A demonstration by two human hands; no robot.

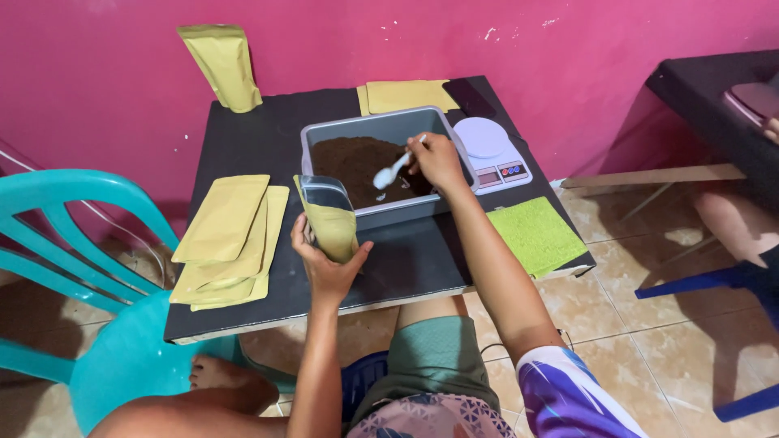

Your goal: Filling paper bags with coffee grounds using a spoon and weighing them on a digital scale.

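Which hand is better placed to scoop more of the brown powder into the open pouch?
The right hand, probably. It already grips the white spoon over the brown powder in the grey tub. The left hand is busy holding the open pouch upright beside the tub.

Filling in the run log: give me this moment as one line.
left hand: holds open pouch | right hand: holds white spoon over brown powder in grey tub | scale beside tub
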